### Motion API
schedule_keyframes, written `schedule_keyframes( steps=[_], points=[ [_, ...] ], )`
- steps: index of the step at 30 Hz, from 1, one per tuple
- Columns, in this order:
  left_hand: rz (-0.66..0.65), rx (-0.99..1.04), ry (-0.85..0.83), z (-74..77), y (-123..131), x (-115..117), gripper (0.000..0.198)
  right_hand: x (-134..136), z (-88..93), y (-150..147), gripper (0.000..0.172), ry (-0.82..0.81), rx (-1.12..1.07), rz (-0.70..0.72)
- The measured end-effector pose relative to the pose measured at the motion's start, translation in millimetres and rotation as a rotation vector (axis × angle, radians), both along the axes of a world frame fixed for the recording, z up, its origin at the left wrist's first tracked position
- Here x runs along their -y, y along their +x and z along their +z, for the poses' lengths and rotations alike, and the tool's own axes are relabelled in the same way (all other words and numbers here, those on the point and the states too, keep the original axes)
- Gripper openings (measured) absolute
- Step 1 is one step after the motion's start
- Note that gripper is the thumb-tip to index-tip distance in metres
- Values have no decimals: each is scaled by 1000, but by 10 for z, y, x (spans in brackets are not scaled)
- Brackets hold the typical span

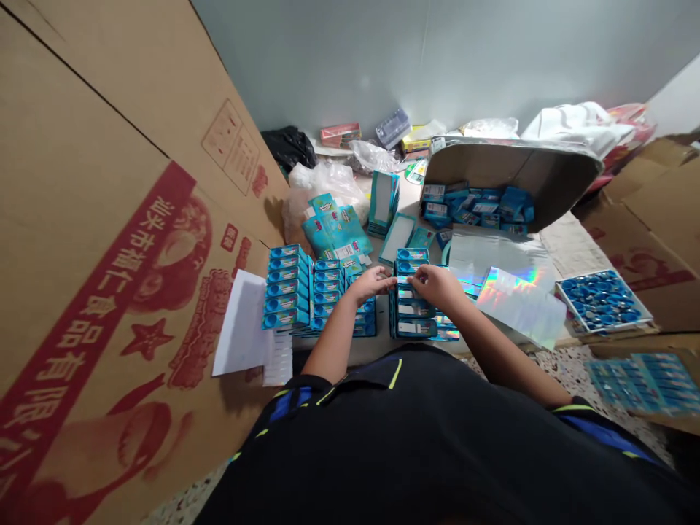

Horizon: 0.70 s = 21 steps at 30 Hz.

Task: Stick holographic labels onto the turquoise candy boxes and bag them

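We open on a huge cardboard carton flap (pixel 82 146) printed in red Chinese lettering, filling the left of the view, with a pale grey wall (pixel 383 58) at the back and a speckled terrazzo floor (pixel 563 368) at lower right. Centre stage is a crowded pale worktop (pixel 372 351), and on it an open carton lid (pixel 508 168) holds a heap of blue packs (pixel 475 208). Now to the main action: rows of small teal boxes (pixel 413 310) stand packed together right in front of us, with the thickest stacks to the left of the hands. They look like printed paperboard, so we'd call them light and fairly stiff, but easily dented at the corners, and we'd take them by the long sides. Holographic foil sheets (pixel 519 306) crowd in on the right, and they look slippery, while a white paper sheet (pixel 240 324) lies off to the left. Our left hand (pixel 369 283) and right hand (pixel 437 286) meet over the top of the front row, the fingers (pixel 413 278) curved down onto the boxes, but whether they're actually gripping, we cannot tell
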<state>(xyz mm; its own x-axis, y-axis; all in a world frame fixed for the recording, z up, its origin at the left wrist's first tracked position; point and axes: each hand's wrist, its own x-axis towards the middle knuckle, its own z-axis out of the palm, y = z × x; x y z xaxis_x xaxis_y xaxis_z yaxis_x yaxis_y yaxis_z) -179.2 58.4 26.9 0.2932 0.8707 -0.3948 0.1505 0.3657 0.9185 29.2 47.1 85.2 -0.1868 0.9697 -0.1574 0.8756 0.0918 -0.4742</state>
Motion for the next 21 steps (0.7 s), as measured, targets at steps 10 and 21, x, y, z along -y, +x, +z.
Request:
schedule_keyframes(
  steps=[10,21],
  points=[
    [246,-258,152,-116,-26,233,51,-108,70,257,30,-9,-217,-145],
    [362,239,261,713,468,786,66,21,671,754,44,-146,-1093,113]
  ],
)
